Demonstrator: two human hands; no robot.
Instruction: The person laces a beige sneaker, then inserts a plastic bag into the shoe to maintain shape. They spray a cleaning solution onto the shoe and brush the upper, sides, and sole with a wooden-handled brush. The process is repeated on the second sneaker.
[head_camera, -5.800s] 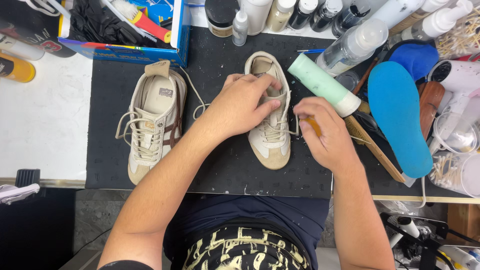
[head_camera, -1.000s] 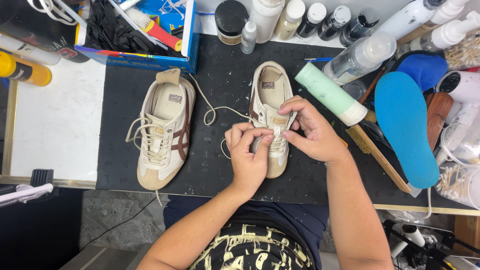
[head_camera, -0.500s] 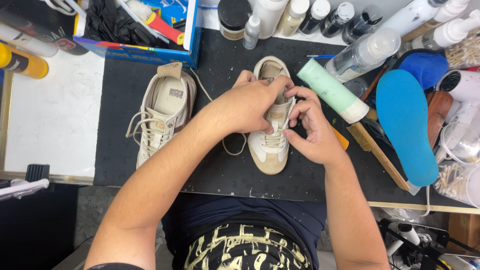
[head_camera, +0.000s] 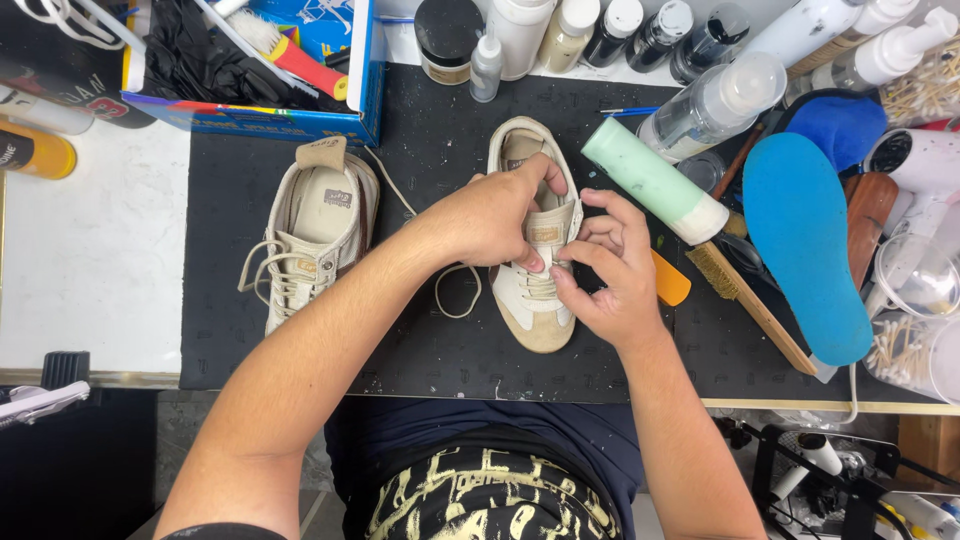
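both hands pinch at the cream suede-toed sneaker (head_camera: 535, 290): left hand (head_camera: 490, 220) holds the tongue, right hand (head_camera: 605, 275) grips the lace (lower eyelets laced, upper ones apparently left).

Open black mat (head_camera: 440, 350) lies before the shoes; bottles (head_camera: 560, 30) crowd behind, a green tube (head_camera: 650, 180) and brush (head_camera: 750, 295) block the right

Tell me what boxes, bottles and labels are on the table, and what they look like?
Open blue cardboard box: top left, holding black gloves.
Mint-green tube with white cap: lying right of the shoe.
Yellow can: far left edge.
Small tan label: on the shoe tongue, between the left hand and right hand.
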